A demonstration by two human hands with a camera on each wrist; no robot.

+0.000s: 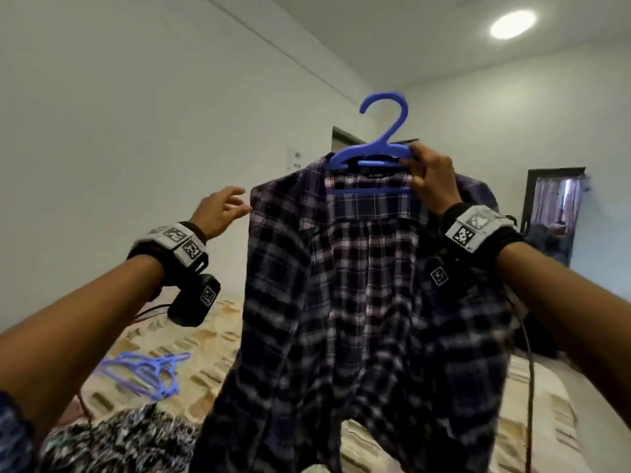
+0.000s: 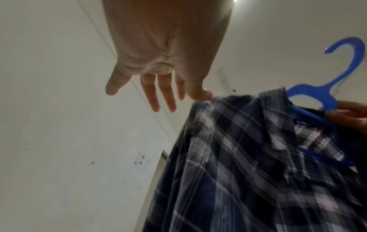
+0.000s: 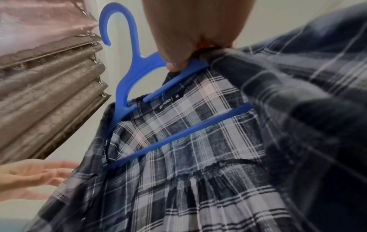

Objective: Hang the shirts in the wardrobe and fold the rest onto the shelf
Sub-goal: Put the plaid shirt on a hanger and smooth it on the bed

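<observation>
Right hand is gripping the blue hanger, holding the plaid shirt up over the bed.
Left hand is spreading open, fingertips touching the shirt's shoulder; hem is cut off below, right shoulder hiding behind the wrist.

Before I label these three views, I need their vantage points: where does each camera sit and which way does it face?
Head: on the head, facing forward at the plaid shirt on a blue hanger; both forearms show.
Left wrist: on the wrist, looking along the open left hand toward the wall.
Right wrist: on the wrist, looking along the right hand that grips the hanger.
All three share shirt and hanger.
</observation>
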